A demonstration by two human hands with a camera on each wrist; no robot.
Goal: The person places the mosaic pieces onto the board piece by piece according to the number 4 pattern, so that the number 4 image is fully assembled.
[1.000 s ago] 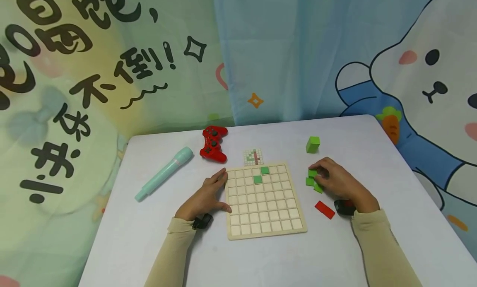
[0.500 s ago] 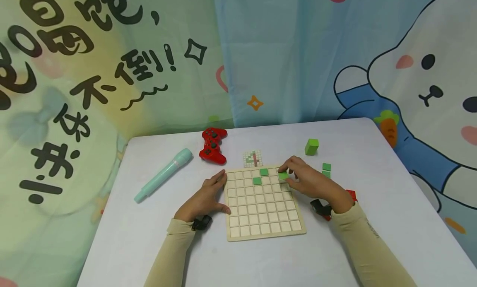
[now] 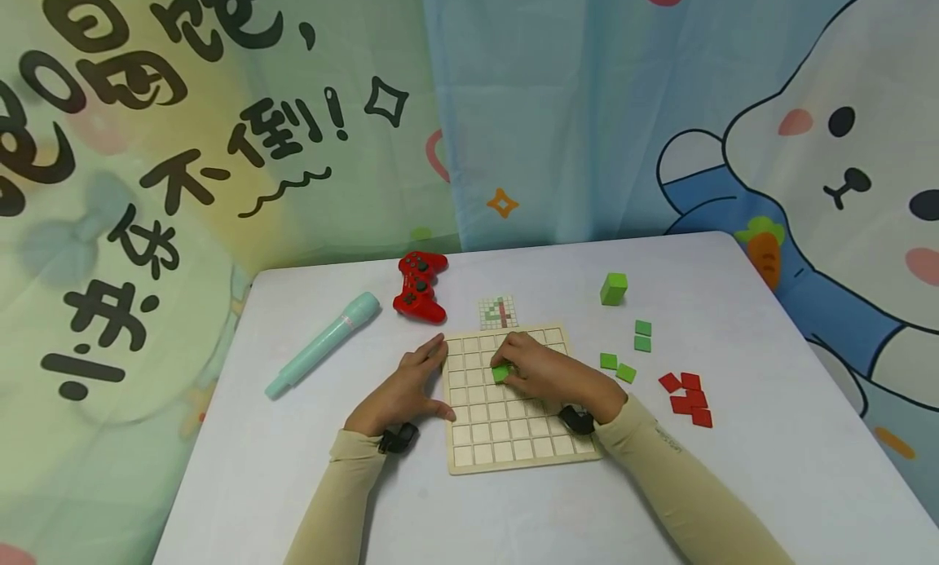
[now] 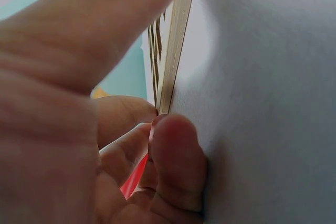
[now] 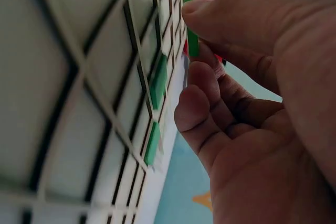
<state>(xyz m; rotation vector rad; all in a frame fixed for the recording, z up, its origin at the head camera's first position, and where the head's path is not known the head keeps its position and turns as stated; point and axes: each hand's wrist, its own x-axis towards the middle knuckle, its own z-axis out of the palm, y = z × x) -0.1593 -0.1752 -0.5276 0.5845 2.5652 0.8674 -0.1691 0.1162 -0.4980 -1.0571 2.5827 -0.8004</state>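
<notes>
A wooden grid board [image 3: 513,451] lies in the middle of the white table [image 3: 513,516]. My right hand [image 3: 539,369] is over its upper rows and pinches a green square tile [image 3: 501,373] just above the cells. In the right wrist view that pinched tile [image 5: 191,24] sits between thumb and fingertips, and two green tiles [image 5: 157,82] lie in the board's cells [image 5: 63,77]. My left hand [image 3: 411,390] rests flat against the board's left edge [image 4: 176,51], fingers straight.
Loose green tiles [image 3: 623,361] and red tiles [image 3: 688,395] lie right of the board. A green block [image 3: 614,288] stands farther back. A small pattern card [image 3: 499,311], a red game controller [image 3: 421,284] and a mint toy microphone [image 3: 323,342] lie behind and left.
My right hand took a green tile from the pile at the right and carried it left across the board to the upper middle cells. The left hand stayed put.
</notes>
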